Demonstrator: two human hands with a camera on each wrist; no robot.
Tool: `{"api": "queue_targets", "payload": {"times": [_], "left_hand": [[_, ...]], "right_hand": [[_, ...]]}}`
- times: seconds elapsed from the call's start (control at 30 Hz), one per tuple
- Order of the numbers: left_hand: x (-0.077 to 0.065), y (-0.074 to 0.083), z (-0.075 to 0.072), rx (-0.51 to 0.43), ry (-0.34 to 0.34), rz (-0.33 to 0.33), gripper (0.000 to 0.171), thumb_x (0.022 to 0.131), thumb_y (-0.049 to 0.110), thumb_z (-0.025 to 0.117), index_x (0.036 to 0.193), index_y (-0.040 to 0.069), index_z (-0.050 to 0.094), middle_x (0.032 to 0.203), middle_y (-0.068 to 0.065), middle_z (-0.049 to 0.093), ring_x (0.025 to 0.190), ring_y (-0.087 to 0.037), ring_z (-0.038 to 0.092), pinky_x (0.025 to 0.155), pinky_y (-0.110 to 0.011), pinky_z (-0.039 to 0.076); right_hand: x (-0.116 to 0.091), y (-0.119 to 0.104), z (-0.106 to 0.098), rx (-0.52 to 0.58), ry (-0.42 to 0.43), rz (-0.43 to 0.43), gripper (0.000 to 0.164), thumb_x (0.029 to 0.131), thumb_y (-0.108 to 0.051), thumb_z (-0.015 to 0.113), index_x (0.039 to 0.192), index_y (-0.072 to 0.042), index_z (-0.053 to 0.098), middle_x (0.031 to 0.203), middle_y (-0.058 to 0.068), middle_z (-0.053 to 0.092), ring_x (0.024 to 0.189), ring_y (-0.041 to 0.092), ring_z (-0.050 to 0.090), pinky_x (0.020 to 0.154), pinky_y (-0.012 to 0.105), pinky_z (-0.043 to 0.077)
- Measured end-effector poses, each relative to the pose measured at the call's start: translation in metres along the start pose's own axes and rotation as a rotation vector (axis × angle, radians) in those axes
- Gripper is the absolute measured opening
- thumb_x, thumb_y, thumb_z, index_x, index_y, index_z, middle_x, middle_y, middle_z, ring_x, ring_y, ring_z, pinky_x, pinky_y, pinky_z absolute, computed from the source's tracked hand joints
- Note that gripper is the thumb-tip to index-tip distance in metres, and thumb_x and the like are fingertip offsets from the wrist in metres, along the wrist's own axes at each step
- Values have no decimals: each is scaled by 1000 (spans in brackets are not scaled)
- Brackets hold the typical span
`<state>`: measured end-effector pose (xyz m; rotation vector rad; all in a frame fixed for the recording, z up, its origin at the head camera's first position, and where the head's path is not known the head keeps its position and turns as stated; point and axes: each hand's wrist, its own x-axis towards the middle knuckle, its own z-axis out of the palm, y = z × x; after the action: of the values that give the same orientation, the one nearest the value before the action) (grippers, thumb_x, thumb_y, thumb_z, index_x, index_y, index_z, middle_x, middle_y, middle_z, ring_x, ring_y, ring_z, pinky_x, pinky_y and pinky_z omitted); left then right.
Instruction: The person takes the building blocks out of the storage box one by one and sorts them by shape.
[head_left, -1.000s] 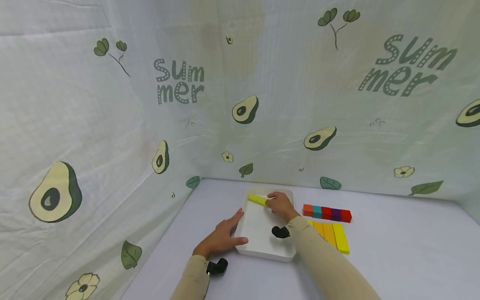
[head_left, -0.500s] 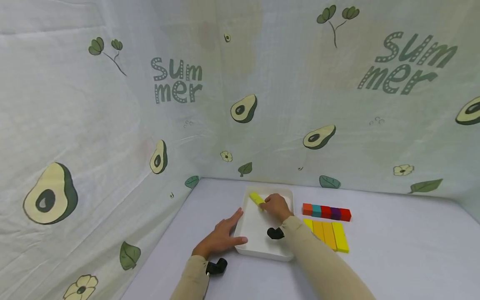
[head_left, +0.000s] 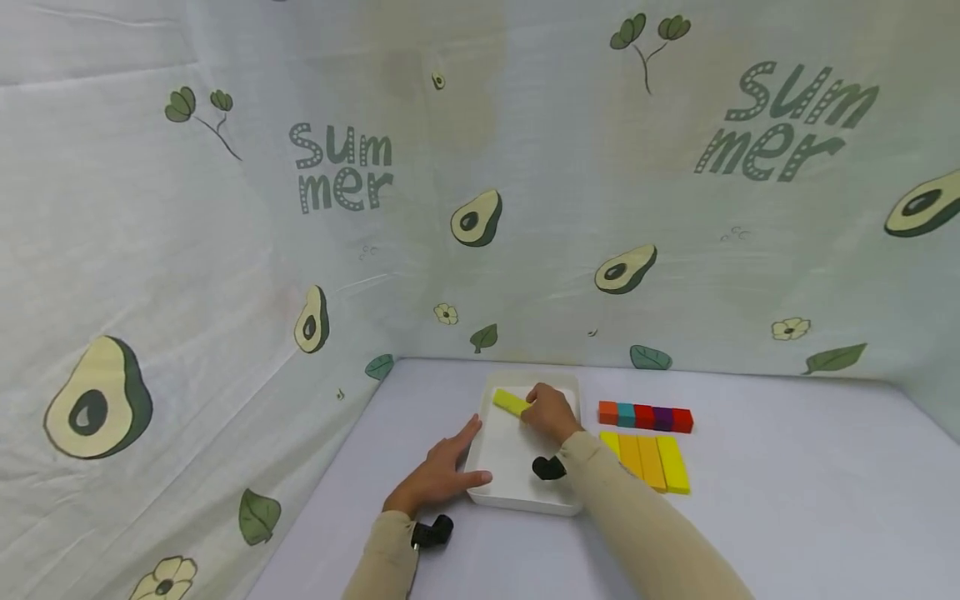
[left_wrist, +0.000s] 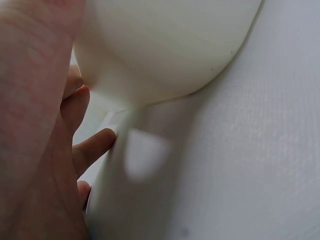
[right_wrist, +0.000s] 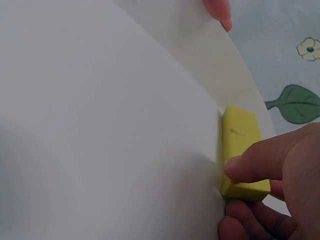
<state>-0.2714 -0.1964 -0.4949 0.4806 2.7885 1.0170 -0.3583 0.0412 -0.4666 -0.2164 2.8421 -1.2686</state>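
Note:
Inside the white tray (head_left: 510, 467), near its far left corner, lies a yellow rectangular block (head_left: 511, 402). My right hand (head_left: 552, 414) pinches the block's near end between thumb and fingers. The right wrist view shows the yellow block (right_wrist: 239, 122) beside the tray's wall (right_wrist: 200, 60), the thumb on its face and other fingers curled beneath its end. My left hand (head_left: 438, 471) rests against the tray's left side, fingers extended along it and thumb over the near part of the rim. In the left wrist view its fingers touch the tray's outer wall (left_wrist: 165, 55).
Right of the tray stands a row of small cubes (head_left: 645, 417) in orange, teal, red and purple. Several yellow and orange long blocks (head_left: 651, 462) lie side by side nearer me, partly behind my right sleeve. A printed cloth (head_left: 540, 275) hangs behind the white table (head_left: 787, 483).
The yellow block in my right hand has turned steeper, then partly back, within the tray. My left hand stays at the tray's side. The head view has shifted slightly.

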Motion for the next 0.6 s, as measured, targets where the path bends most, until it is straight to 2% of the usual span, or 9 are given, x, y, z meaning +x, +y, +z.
{"api": "queue_targets", "payload": {"times": [0.1,0.23,0.4,0.6], "left_hand": [[0,-3,-1,0,4,4,98,86,61,69,162,27,17,167,5,17,150,-38,16,115,-68,11],[-1,-5,-2,-1,-6,10,99,86,59,69,163,24,17,167,4,15,151,-36,17,116,-67,10],[0,-2,-2,-5,0,30,99,87,59,69,163,22,17,166,4,16,151,-35,17,116,-66,9],[0,0,-1,-5,-7,21,99,86,60,69,162,25,17,166,5,17,150,-37,17,116,-67,10]], "right_hand": [[2,1,2,1,13,-15,25,84,-5,70,109,0,64,107,15,66,87,27,59,83,43,52],[0,1,3,42,24,9,24,86,-6,71,109,-2,66,104,13,67,88,26,60,83,42,53],[-3,-1,0,159,78,10,23,87,-6,71,110,-4,67,105,13,67,91,25,62,82,40,55],[-7,-4,-2,323,101,9,29,90,-7,68,119,-2,66,107,13,60,84,22,63,77,33,57]]}}
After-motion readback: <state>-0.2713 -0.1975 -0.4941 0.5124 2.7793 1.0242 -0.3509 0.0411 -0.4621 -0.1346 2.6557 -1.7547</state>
